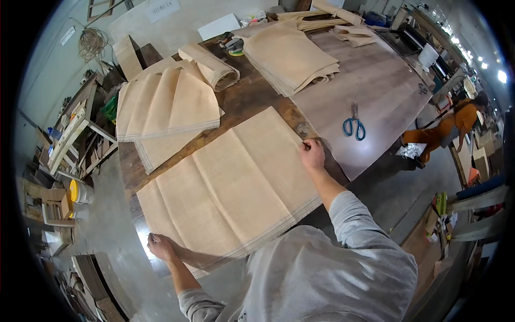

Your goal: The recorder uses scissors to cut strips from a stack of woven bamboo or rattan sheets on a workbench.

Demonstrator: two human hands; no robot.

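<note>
A beige piece of woven burlap-like cloth (230,177) lies spread before me, with soft parallel creases and a frayed near edge that overhangs the table. My left hand (161,247) is closed at its left edge, fingers pinched together. At the right edge, my right hand (312,154) pinches the cloth between thumb and fingers. Scissors (354,123) with blue handles lie to the right of that hand. Beyond the cloth on the left is a rippled heap of similar cloth (166,104), and a stack of flat cloth pieces (287,53) sits farther back.
The wooden table (244,102) carries a grey-brown sheet (375,80) on its right side. A cloth roll (212,67) and a power tool (232,44) lie at the back. A yellow-and-white bucket (80,191) stands on the floor left. Someone in orange clothes (448,129) bends at the right.
</note>
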